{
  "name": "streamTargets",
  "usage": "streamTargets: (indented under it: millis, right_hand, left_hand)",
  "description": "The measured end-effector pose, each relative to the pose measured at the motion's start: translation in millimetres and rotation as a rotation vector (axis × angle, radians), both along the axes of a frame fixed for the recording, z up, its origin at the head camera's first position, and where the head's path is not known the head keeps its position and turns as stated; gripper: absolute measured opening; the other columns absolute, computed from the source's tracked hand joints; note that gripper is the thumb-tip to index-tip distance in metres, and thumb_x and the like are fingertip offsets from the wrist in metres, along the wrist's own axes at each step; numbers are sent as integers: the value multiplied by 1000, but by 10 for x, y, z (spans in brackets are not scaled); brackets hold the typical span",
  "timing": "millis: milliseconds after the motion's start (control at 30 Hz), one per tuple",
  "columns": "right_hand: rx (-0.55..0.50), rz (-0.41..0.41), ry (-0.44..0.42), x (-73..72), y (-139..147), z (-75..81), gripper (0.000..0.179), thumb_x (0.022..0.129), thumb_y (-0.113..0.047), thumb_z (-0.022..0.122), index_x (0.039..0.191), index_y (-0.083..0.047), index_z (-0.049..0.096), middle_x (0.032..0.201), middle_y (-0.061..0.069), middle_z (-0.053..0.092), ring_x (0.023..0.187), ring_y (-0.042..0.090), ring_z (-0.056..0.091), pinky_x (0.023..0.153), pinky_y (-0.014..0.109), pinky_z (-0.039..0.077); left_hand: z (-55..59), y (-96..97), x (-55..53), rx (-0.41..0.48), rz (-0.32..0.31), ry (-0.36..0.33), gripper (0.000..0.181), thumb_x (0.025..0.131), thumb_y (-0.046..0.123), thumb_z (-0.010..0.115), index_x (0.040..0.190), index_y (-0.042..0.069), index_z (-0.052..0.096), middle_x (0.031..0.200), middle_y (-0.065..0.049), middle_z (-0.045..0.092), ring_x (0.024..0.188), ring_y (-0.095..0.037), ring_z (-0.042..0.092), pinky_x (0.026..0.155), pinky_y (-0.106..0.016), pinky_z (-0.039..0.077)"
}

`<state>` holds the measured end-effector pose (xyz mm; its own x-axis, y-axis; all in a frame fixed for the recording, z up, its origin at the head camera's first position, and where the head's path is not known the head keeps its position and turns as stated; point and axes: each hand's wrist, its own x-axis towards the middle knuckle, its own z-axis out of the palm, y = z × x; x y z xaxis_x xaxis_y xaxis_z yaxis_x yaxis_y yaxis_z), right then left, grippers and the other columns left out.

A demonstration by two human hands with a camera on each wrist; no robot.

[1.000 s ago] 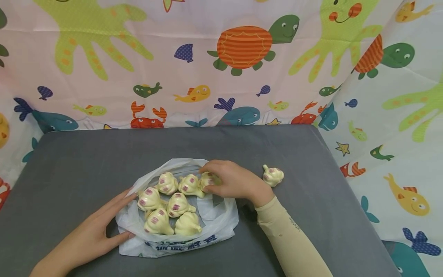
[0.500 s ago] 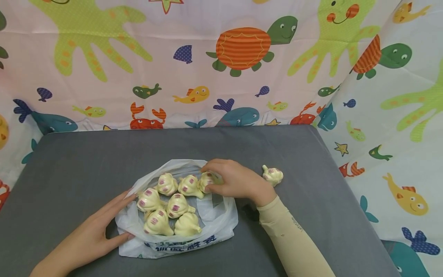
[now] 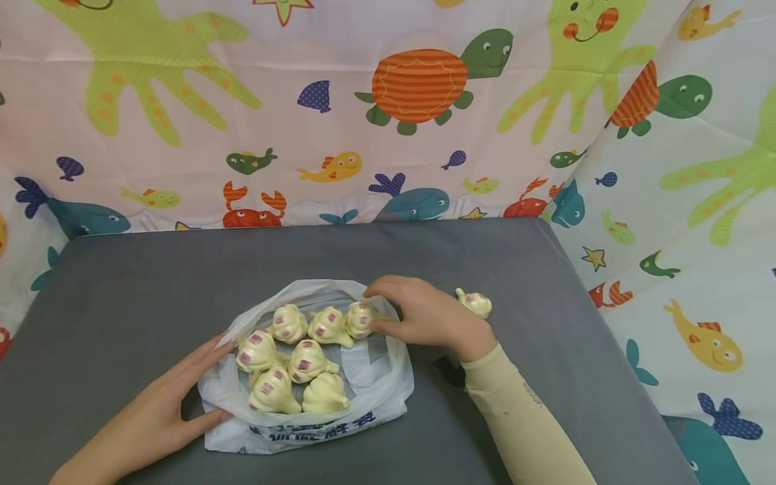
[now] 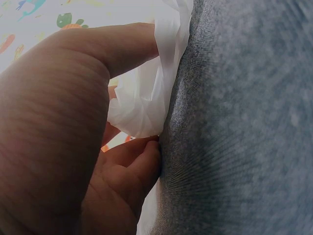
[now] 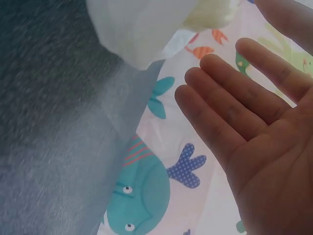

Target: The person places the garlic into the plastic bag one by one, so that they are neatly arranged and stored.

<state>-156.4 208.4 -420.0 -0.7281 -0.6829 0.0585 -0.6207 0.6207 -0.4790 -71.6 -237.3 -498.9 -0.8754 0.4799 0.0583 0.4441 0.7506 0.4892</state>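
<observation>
A white plastic bag (image 3: 388,387) with dark lettering lies wide-mouthed on the grey table. Several garlic bulbs (image 3: 308,360) with purple patches sit inside it. My left hand (image 3: 160,397) holds the bag's left side, fingers toward the back and thumb toward the front; in the left wrist view the plastic overlaps a fingertip. Over the bag's right rim is my right hand (image 3: 433,313), its fingers extended and nothing in them in the right wrist view. Close to its fingertips sits the rightmost garlic bulb (image 3: 360,319) in the bag.
One more garlic bulb (image 3: 476,304) lies on the table (image 3: 533,377), right of the bag and behind my right hand. A curtain (image 3: 339,60) printed with sea animals hangs along the table's back and right edges.
My right hand has let go of the rightmost bulb and drawn back a little to the right. That bulb stays in the bag. The left hand keeps its hold.
</observation>
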Motion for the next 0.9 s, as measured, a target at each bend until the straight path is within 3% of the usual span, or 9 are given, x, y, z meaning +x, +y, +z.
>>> streamTargets:
  millis: [67,133,233,267,500,800,900]
  right_hand:
    - [7,-4,11,6,32,-9,44,101,-27,80,138,-7,71,138,6,70,127,26,67,109,44,54]
    - [6,-7,16,12,57,-16,44,100,-27,81,138,-6,71,137,6,70,126,26,67,108,44,54]
    - [7,-18,24,20,98,-33,45,100,-27,82,137,-5,71,136,7,70,125,26,68,108,44,54]
    - [7,-23,26,24,114,-36,45,100,-27,82,137,-5,71,136,7,71,124,27,68,108,45,54]
    - [9,-66,22,56,257,-40,41,98,-22,83,136,-8,73,134,6,72,123,26,69,107,45,55]
    - [57,-142,37,123,416,-2,45,96,-23,85,137,-9,72,136,3,72,125,21,66,109,45,54]
    - [72,-165,27,143,454,3,45,97,-24,84,138,-9,72,137,1,71,126,21,66,109,46,54]
  left_hand:
    - [0,-3,0,-6,1,1,105,84,55,93,171,38,36,175,-2,37,148,-20,47,105,-15,41]
    - [1,-7,-2,-18,5,-3,105,84,56,92,171,38,36,174,-3,38,148,-23,48,105,-31,52]
    - [0,-8,-5,-23,10,-17,106,84,57,92,172,38,35,174,-5,38,146,-28,50,100,-55,57]
    - [-1,-9,-6,-22,10,-21,106,84,57,92,172,38,35,174,-5,38,146,-29,50,99,-56,57]
    - [1,-7,-2,-26,12,-14,106,84,57,92,171,38,36,174,-5,39,146,-27,50,100,-46,57]
    - [10,15,-7,-26,8,-2,106,84,56,93,171,37,36,173,-5,39,145,-28,50,99,-52,57]
    - [7,17,-8,-21,7,-1,106,83,57,93,171,38,37,173,-5,39,146,-27,50,102,-40,55]
